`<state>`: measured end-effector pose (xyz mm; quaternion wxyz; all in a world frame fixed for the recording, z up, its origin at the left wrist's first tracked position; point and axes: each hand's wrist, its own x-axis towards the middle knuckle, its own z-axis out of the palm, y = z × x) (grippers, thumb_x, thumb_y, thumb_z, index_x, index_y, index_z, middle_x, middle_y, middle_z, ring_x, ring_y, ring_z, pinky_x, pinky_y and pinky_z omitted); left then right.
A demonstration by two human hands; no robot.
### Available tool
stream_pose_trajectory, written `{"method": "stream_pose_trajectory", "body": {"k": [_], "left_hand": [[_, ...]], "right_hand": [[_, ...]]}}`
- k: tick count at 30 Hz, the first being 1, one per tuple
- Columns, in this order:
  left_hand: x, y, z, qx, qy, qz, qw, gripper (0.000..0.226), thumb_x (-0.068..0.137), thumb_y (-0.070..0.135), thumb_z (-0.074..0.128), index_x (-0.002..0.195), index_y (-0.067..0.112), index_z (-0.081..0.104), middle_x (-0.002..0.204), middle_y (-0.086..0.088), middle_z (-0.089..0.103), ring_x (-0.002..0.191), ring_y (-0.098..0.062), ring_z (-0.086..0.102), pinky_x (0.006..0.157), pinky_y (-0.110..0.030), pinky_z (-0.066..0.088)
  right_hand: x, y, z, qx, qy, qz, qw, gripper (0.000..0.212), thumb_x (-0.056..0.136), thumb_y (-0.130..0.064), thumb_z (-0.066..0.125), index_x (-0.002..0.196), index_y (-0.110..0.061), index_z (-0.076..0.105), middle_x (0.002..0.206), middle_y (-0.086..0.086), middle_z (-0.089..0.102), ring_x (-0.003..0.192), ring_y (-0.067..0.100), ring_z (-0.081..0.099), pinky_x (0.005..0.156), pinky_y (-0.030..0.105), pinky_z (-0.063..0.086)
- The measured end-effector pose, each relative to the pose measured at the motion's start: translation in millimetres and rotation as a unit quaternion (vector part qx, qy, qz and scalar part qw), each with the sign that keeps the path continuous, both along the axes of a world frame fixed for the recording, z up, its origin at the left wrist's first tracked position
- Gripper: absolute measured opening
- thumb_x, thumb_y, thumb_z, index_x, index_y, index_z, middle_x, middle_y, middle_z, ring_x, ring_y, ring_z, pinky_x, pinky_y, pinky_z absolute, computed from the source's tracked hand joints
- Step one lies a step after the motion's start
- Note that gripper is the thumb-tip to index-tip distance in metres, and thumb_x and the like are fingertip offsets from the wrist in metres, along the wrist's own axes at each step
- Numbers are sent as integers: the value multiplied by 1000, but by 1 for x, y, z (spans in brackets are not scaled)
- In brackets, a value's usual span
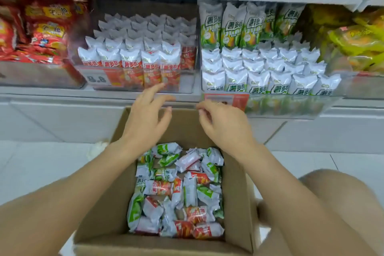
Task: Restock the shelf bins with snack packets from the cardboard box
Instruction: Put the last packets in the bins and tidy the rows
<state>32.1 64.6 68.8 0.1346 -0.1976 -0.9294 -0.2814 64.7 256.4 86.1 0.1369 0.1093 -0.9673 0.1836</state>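
Both hands hover empty over the cardboard box's (99, 210) far edge, left hand (145, 118) spread, right hand (224, 124) loosely curled, seemingly holding nothing; snack packets (176, 191) lie mixed inside; better to sort by colour, red for the left bin (187, 83), green for the right bin (291, 108).

An open brown cardboard box (99, 210) sits on the floor below the shelf. Inside it lies a loose pile of small red and green snack packets (178, 191). On the shelf, a clear plastic bin of red-and-white packets (133, 64) stands beside a clear plastic bin of green-and-white packets (268, 77). Both bins are packed in neat upright rows.
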Motion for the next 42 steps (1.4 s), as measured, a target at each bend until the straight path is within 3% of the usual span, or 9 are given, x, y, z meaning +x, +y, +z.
{"method": "stream_pose_trajectory", "body": {"k": [3, 8, 15, 19, 24, 28, 31, 36, 42], "left_hand": [[24, -33, -47, -93, -114, 11, 989, 26, 92, 18, 56, 117, 13, 64, 143, -11, 45, 133, -28, 38, 110, -38, 27], [44, -65, -112, -183, -313, 25, 932, 33, 95, 26, 50, 126, 19, 58, 144, -6, 43, 133, -26, 37, 106, -32, 30], [30, -68, -184, -172, -489, 44, 854, 59, 95, 31, 52, 145, 8, 31, 145, -15, 38, 132, -31, 38, 104, -37, 37], [3, -59, -213, -62, -487, 146, 859, 64, 94, 22, 55, 147, 6, 23, 150, -16, 30, 134, -32, 36, 105, -36, 34], [-40, -53, -245, -27, -457, 206, 865, 74, 91, 11, 56, 152, 13, 15, 156, -15, 18, 138, -33, 31, 107, -37, 32], [-64, -50, -270, 63, -469, 317, 822, 59, 88, 8, 60, 141, 3, 33, 140, -19, 46, 127, -35, 45, 100, -36, 36], [-66, -47, -290, 53, -476, 365, 798, 53, 86, 12, 63, 132, -1, 40, 132, -22, 49, 121, -38, 48, 96, -39, 39], [-64, -37, -315, 36, -508, 322, 798, 71, 87, 26, 67, 144, 4, 30, 144, -19, 35, 132, -36, 37, 106, -38, 32], [-70, -38, -323, 141, -525, 324, 774, 52, 80, 30, 75, 125, 12, 56, 122, -1, 61, 113, -22, 57, 87, -26, 44]], "right_hand": [[5, -19, -36, 92, -144, 45, 984, 31, 99, -29, 38, 122, -21, 57, 107, 6, 67, 95, 29, 63, 74, 38, 51], [2, -23, -110, 223, -327, 76, 915, 31, 97, -27, 41, 122, -13, 55, 117, 11, 62, 107, 29, 58, 79, 36, 46], [-14, -1, -188, 193, -470, -7, 861, 37, 96, -32, 43, 128, -15, 52, 130, 11, 56, 118, 29, 52, 87, 32, 43], [-17, 12, -232, 138, -505, -83, 848, 35, 93, -27, 48, 124, -11, 53, 129, 14, 52, 117, 30, 52, 90, 34, 45], [-31, -9, -269, 32, -526, -95, 845, 38, 94, -26, 51, 131, -14, 51, 128, 14, 54, 114, 30, 55, 90, 35, 48], [-73, -45, -283, -81, -490, -102, 862, 52, 94, -23, 54, 144, -18, 37, 138, 14, 48, 121, 33, 50, 95, 36, 45], [-107, -69, -296, -126, -472, -102, 867, 57, 94, -20, 56, 146, -18, 32, 136, 15, 52, 117, 34, 53, 91, 37, 44], [-121, -86, -329, -74, -488, -74, 866, 65, 88, -21, 63, 143, -13, 29, 128, 20, 54, 115, 37, 53, 87, 41, 47], [-108, -93, -341, 19, -413, -65, 908, 61, 85, -34, 65, 136, -14, 40, 134, 15, 43, 124, 34, 41, 95, 39, 39]]}}
